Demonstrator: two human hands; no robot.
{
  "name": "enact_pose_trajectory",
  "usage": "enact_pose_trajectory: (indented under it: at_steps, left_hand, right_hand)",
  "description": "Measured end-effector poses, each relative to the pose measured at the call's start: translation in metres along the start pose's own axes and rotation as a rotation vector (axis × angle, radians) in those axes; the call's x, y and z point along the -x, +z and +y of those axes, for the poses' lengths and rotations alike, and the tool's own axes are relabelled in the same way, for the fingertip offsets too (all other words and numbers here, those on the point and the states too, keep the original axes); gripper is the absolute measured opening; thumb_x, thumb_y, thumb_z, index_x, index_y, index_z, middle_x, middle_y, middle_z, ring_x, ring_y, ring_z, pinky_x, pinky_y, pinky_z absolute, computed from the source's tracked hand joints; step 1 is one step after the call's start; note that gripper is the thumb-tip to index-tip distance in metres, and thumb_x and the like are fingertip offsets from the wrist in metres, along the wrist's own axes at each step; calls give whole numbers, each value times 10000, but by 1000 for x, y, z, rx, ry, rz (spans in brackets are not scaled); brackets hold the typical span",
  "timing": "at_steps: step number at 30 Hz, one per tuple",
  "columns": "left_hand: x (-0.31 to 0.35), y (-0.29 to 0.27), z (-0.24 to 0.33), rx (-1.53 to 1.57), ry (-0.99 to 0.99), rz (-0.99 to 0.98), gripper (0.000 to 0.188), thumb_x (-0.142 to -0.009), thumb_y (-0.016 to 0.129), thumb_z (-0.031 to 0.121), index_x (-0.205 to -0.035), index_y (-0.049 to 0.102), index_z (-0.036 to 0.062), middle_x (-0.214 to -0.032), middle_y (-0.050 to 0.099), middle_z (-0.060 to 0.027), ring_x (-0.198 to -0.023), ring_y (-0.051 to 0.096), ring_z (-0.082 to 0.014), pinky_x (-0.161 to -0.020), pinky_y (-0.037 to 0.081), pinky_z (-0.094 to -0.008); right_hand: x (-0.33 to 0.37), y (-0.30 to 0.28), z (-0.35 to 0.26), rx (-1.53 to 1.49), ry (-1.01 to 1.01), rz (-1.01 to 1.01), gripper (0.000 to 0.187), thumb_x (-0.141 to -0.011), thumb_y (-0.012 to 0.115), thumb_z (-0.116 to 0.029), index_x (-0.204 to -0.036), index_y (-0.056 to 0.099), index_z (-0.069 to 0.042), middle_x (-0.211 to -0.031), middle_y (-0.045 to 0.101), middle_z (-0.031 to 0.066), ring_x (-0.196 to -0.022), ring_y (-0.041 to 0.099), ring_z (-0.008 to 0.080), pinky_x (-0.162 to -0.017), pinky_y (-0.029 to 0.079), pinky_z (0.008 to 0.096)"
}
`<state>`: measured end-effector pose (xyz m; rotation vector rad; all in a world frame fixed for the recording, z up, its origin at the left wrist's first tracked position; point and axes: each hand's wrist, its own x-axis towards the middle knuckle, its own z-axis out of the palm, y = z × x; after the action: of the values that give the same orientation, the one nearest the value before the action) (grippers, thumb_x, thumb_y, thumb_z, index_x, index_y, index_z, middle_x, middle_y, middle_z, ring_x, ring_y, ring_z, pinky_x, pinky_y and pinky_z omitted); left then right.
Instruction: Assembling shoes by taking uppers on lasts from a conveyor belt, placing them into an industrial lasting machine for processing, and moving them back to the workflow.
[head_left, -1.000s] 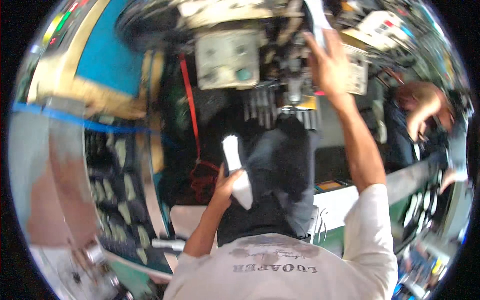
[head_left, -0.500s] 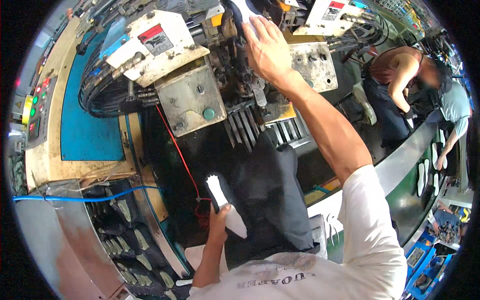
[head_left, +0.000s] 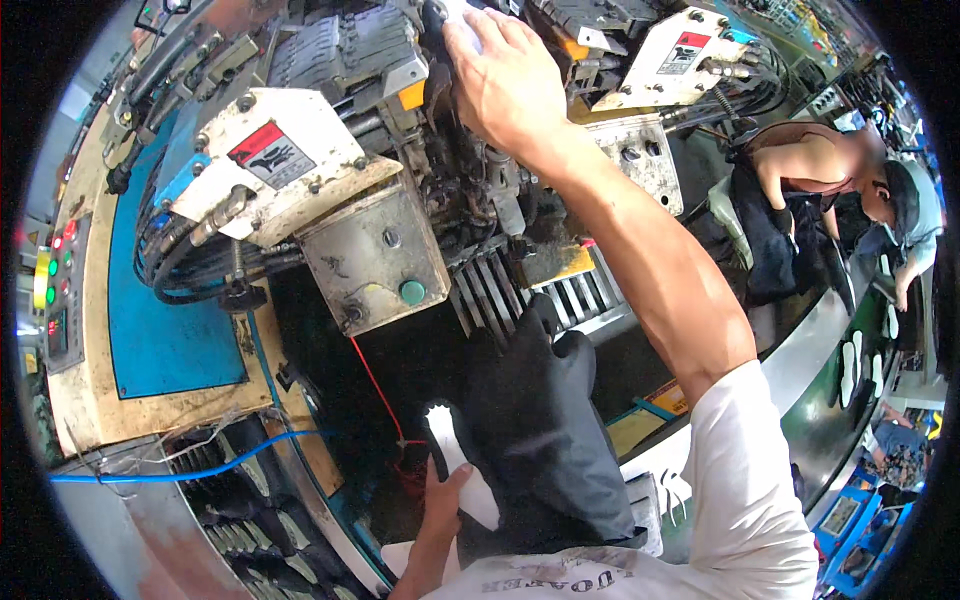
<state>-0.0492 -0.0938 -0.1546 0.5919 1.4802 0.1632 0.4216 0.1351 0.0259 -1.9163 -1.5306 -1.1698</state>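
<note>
Left hand (head_left: 440, 500) pinches one shoe (head_left: 464, 470) between thumb and fingers, near side of machine (head_left: 320, 195); white face up, gripped mid-length, presumably for balance. Right hand (head_left: 510, 85) lies, fingers slightly spread, on a second shoe (head_left: 466, 10) at machine's middle, apparently steadying it; thumb hidden, grip cannot be told. Count: shoes in hand, two; control boxes (head_left: 375, 255) on machine, two.

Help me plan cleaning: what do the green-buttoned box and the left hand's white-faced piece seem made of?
Box: probably painted metal, matte; pale coat scuffed and stained. Piece's white face: perhaps board or fabric; evenly white, texture unreadable.
</note>
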Motion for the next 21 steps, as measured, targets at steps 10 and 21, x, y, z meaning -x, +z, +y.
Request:
enact_pose_trajectory:
  at_steps: [10,21]
  left_hand:
    - [3,-13,-13,51,138,-134,941,-914,766,86,-1686,228,76,-1326,636,-197,-1142,682,-313,-930,593,-464]
    - [48,-112,-84,606,301,106,689,-950,750,154,-1557,428,107,-1203,659,-132,-1051,701,-285,-907,614,-482]
  right_hand:
    - [-25,-8,-11,-167,52,-110,576,-858,711,-136,-1421,627,-45,-1430,635,217,-1375,569,398,-1207,415,484]
    - [346,-123,-121,-528,242,-1146,603,-1038,605,-393,-1534,533,-60,-1547,529,272,-1460,456,450,-1226,350,589]
